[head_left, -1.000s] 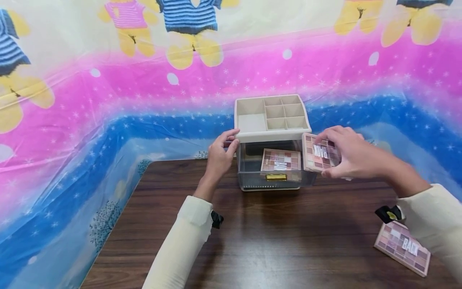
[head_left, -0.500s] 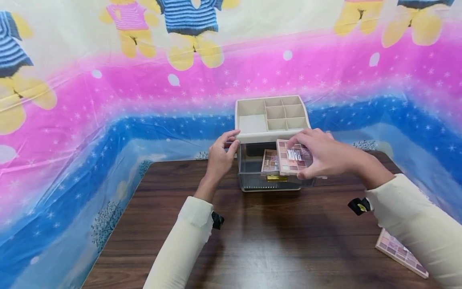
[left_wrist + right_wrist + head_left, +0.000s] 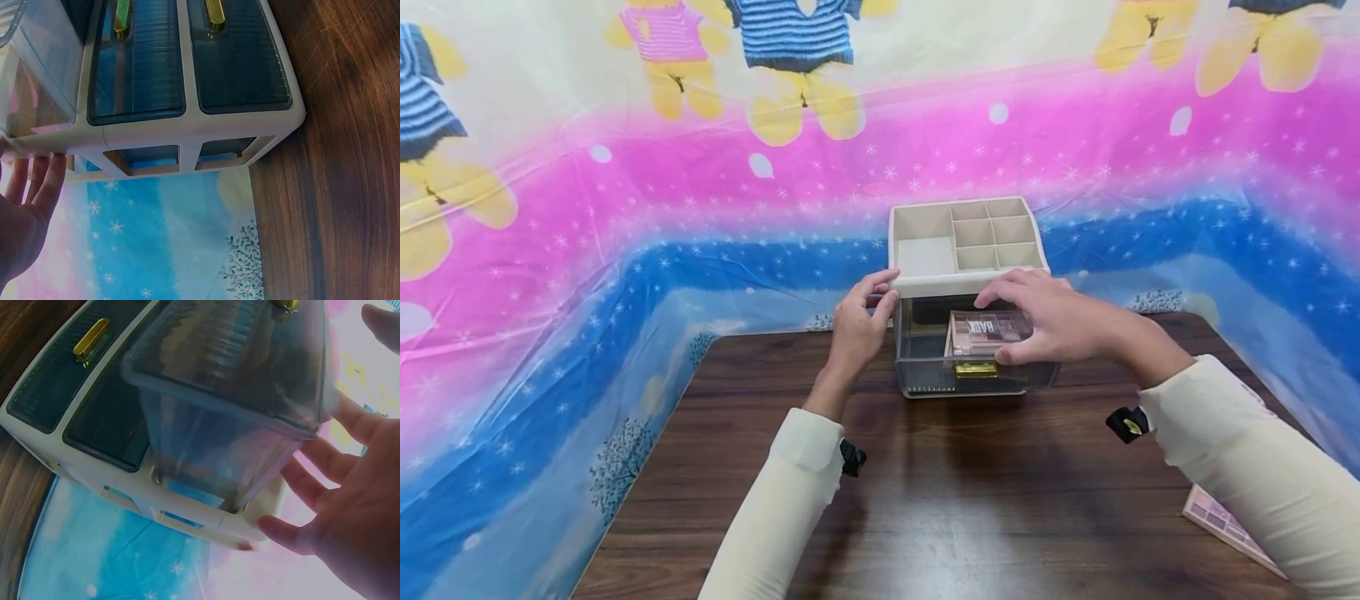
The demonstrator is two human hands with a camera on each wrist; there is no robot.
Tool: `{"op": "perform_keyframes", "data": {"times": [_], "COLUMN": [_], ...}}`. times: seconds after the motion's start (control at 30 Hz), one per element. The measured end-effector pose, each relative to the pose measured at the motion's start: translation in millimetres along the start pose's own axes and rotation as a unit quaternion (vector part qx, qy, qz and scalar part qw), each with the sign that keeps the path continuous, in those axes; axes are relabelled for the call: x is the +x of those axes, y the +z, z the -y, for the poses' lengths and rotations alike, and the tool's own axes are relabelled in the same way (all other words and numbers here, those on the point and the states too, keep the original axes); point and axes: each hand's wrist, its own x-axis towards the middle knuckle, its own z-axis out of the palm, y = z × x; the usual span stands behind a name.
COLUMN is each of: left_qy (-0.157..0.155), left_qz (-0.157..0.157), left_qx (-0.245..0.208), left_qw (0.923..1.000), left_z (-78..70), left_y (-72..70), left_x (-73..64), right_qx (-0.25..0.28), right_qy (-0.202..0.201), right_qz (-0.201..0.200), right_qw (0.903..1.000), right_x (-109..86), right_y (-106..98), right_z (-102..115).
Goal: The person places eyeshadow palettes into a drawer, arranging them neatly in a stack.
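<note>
A beige desktop organizer has its clear top drawer pulled out, with a gold handle in front. My left hand holds the organizer's upper left front corner; in the left wrist view the fingers meet the frame's edge. An eyeshadow palette with "BACK" on its lid lies in the drawer, overlapping another palette beneath. Over the drawer's right side is my right hand, thumb and index spread around the palette. In the right wrist view its fingers are spread beside the drawer wall.
Another palette lies at the right of the brown wooden table, partly covered by my right sleeve. The organizer's top tray has several compartments. A patterned cloth hangs behind the table.
My right hand has moved left with the palette and lowered it into the drawer over the other one; its fingers now look spread. My left hand has stayed at the organizer's corner.
</note>
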Motion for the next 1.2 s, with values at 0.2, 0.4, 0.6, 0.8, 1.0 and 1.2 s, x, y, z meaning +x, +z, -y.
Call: {"op": "perform_keyframes", "data": {"times": [0.2, 0.4, 0.6, 0.8, 1.0, 1.2], "left_qy": [0.000, 0.000, 0.001, 0.004, 0.005, 0.007], "left_qz": [-0.002, -0.002, -0.002, -0.002, -0.004, 0.001], "left_qx": [0.006, 0.011, 0.013, 0.018, 0.016, 0.014], "left_qw": [1.0000, 0.9999, 0.9999, 0.9998, 0.9998, 0.9999], "left_z": [-0.3, -0.1, 0.1, -0.4, 0.0, 0.1], "left_y": [1.3, 1.9, 1.8, 1.2, 1.2, 1.5], "left_x": [-0.3, -0.3, -0.6, 0.5, 1.1, 0.3], "right_qx": [-0.001, 0.003, 0.015, 0.012, -0.011, -0.034], "right_qy": [-0.007, 0.014, 0.038, 0.049, 0.053, 0.064], "right_qz": [-0.015, -0.043, -0.071, -0.082, -0.073, -0.071], "right_qw": [0.9999, 0.9990, 0.9967, 0.9953, 0.9959, 0.9948], "right_x": [-6.6, -16.2, -36.0, -61.7, -87.5, -111.7], "right_y": [-2, -2, -2, 0, 7, 19], "right_z": [-1, -6, -19, -38, -57, -75]}}
